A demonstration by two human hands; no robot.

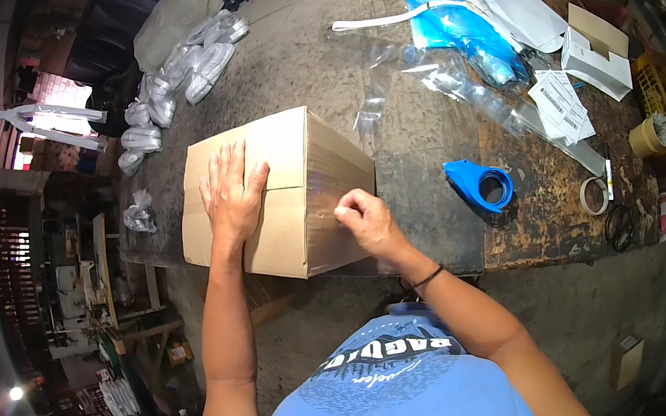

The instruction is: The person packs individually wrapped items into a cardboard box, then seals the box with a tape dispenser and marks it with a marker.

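A brown cardboard box point(273, 225) stands at the near edge of the worktable, its top flaps meeting along a seam. My left hand point(232, 190) lies flat on the top, fingers spread, holding nothing. Beside the right-hand side of the box is my right hand point(367, 220), its fingers curled in; whether it pinches something thin there cannot be told. That side looks shiny, as if with clear tape. A blue tape dispenser point(478, 185) lies on the table to the right of the box.
Plastic-wrapped bundles point(160, 94) line the table's left side. Farther back are a blue plastic bag point(459, 34), white straps, clear plastic film point(452, 84), printed labels point(558, 105) and an open white carton point(596, 63). A tape roll point(593, 195) and a marker point(608, 179) lie at the right.
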